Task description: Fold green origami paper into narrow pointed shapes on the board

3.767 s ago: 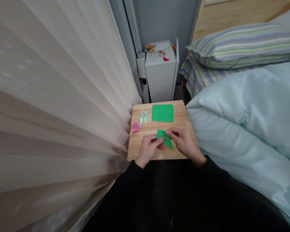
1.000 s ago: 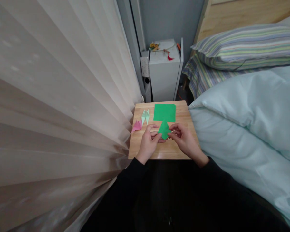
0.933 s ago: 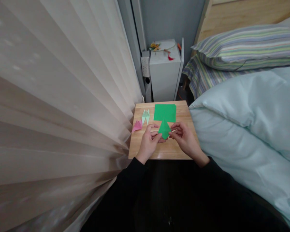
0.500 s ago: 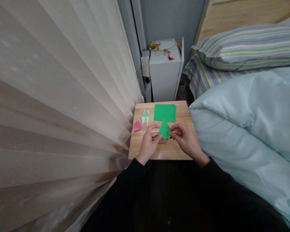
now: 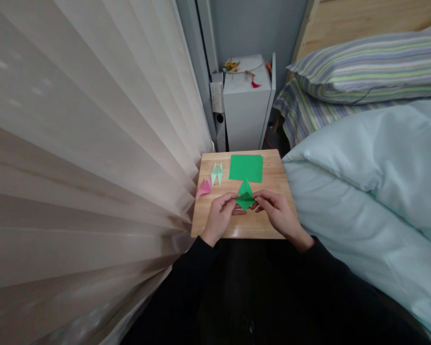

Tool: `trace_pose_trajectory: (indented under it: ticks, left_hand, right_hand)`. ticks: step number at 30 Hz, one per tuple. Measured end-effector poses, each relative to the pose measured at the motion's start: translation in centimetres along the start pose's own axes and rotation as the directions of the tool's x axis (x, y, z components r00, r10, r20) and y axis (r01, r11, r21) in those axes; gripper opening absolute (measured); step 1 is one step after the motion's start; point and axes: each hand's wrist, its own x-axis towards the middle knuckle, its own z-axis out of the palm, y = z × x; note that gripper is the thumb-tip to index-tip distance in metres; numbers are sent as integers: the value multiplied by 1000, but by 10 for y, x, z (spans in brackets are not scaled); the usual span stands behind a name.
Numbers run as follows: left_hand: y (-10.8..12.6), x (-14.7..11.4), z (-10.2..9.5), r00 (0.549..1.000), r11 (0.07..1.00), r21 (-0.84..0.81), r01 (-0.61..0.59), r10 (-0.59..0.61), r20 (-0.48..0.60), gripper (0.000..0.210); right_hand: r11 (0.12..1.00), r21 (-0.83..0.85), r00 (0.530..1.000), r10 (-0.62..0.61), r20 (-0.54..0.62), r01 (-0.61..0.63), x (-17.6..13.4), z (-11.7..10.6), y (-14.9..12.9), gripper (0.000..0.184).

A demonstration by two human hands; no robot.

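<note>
A folded green origami paper [image 5: 245,200] is held above the small wooden table [image 5: 208,221], its narrow tip pointing away from me and its lower flap opened out sideways. My left hand [image 5: 221,213] pinches its left corner between thumb and fingers. On the other side, my right hand [image 5: 275,210] grips the right corner with thumb and forefinger. Just beyond the hands lies a stack of flat green paper sheets [image 5: 245,167]. To the left rest a pale green folded paper figure [image 5: 217,174] and a pink folded paper figure [image 5: 204,187].
A pale pleated curtain [image 5: 111,158] hangs close along the table's left. At the right is a bed with a light blue quilt [image 5: 362,191] and a striped pillow [image 5: 366,69]. Behind the table stands a white cabinet [image 5: 246,115] with small items on top.
The green paper was a flat kite shape; now its lower part is spread wider, with a crease across the middle. Both hands have shifted only slightly.
</note>
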Motion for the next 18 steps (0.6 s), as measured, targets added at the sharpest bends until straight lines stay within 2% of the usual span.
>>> trace_pose_trajectory:
  ticks: [5,8,11,13,15,18]
  left_hand:
    - [1,-1,3,998,998,-39,48,-50,-36,61]
    - [4,0,5,999,998,61,34,-33,-15,52]
    - [5,1,5,998,976,211,-55,51,22,31]
    - [2,2,5,994,965,239,-109,107,22,21]
    - [-2,2,6,995,978,180,-101,101,12,23]
    - [-7,2,7,1000,995,91,-30,30,-3,41]
  right_hand:
    - [1000,-19,1000,2,-15,-2,-2,3,-4,46]
    - [998,-59,999,10,-30,-12,-1,4,-3,43]
    - [994,-112,999,-7,-31,4,0,5,0,30]
    - [995,-102,998,-14,-62,8,1,6,3,24]
    - [998,-56,993,-15,-119,8,3,7,6,25]
    - [1000,20,985,-6,-174,9,4,8,10,37]
